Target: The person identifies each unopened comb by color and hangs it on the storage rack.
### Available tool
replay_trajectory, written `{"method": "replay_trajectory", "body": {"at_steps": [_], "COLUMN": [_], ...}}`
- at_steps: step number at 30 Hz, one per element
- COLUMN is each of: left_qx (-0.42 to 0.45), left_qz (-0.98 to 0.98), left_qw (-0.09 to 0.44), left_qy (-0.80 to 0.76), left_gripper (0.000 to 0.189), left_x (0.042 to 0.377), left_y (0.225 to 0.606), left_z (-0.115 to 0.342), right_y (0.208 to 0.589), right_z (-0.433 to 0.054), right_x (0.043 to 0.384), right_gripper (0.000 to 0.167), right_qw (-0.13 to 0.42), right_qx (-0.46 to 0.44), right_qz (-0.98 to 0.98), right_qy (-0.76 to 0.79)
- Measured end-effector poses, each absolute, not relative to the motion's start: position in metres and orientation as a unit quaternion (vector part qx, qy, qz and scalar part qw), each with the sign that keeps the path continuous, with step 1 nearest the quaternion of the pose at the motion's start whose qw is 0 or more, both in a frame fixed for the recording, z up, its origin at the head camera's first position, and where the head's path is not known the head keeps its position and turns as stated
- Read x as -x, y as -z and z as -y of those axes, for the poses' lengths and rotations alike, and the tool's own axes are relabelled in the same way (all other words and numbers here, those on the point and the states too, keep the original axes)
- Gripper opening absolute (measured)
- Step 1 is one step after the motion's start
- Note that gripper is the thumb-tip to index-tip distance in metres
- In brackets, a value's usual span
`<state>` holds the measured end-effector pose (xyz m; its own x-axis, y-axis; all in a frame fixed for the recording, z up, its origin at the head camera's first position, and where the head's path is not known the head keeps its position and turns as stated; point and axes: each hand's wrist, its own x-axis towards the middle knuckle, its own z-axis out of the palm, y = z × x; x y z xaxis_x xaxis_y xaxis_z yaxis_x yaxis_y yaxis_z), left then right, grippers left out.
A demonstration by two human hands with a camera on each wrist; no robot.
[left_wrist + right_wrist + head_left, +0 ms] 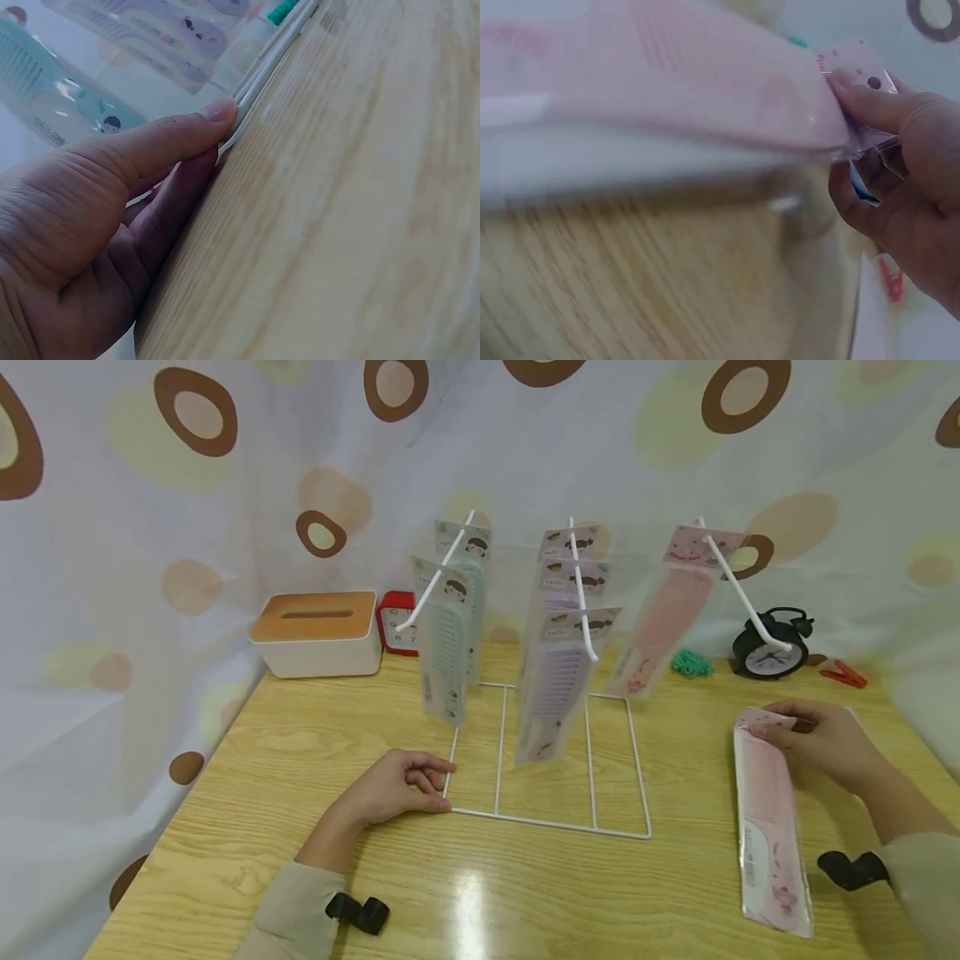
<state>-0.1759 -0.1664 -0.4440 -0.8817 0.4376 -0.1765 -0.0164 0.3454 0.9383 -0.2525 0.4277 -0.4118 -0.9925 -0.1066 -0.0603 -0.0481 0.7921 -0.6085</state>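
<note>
A white wire display rack (547,823) stands on the table, with packaged combs hanging from its three prongs. My left hand (401,783) pinches its front left corner; in the left wrist view the thumb (180,139) lies on the wire. Green combs (447,643) hang on the left prong, purple combs (558,685) on the middle one and one pink comb (667,610) on the right. Right of the rack, my right hand (825,743) holds another packaged pink comb (772,827) by its header card, thumb on the front, as the right wrist view also shows.
At the back left stand a tissue box (318,643) with a wooden lid and a red clock (397,623). A green tangle (692,663), a black alarm clock (771,647) and a red clip (844,674) lie or stand at the back right, before a patterned curtain (525,443).
</note>
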Motion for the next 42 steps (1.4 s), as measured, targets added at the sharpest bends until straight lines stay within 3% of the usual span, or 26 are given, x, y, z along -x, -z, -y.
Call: {"method": "replay_trajectory", "body": {"at_steps": [5, 12, 19, 24, 29, 42], "left_qx": [-0.134, -0.135, -0.137, -0.137, -0.135, -0.14], "left_qz": [-0.794, -0.794, -0.792, -0.795, -0.796, -0.793], "left_qw": [0.2, 0.2, 0.201, 0.197, 0.197, 0.197], "left_qy": [-0.558, -0.558, -0.56, -0.558, -0.556, -0.56], "left_gripper": [0.051, 0.05, 0.05, 0.05, 0.05, 0.05], "left_x": [0.175, 0.176, 0.175, 0.176, 0.176, 0.176], "left_y": [0.444, 0.445, 0.446, 0.446, 0.447, 0.444], "left_z": [0.166, 0.165, 0.164, 0.165, 0.165, 0.164], "right_y": [0.387, 0.349, 0.312, 0.291, 0.27, 0.245], "right_z": [-0.417, -0.385, -0.35, -0.329, -0.305, -0.268], "right_x": [0.236, 0.211, 0.182, 0.169, 0.158, 0.158], "right_gripper": [0.025, 0.041, 0.037, 0.032, 0.031, 0.036], "right_qw": [0.013, -0.098, -0.182, -0.153, -0.139, -0.172], "right_qx": [0.047, 0.099, 0.163, 0.302, 0.381, 0.397], "right_qz": [-0.91, -0.879, -0.83, -0.671, -0.605, -0.628], "right_qy": [0.412, 0.456, 0.501, 0.66, 0.685, 0.647]}}
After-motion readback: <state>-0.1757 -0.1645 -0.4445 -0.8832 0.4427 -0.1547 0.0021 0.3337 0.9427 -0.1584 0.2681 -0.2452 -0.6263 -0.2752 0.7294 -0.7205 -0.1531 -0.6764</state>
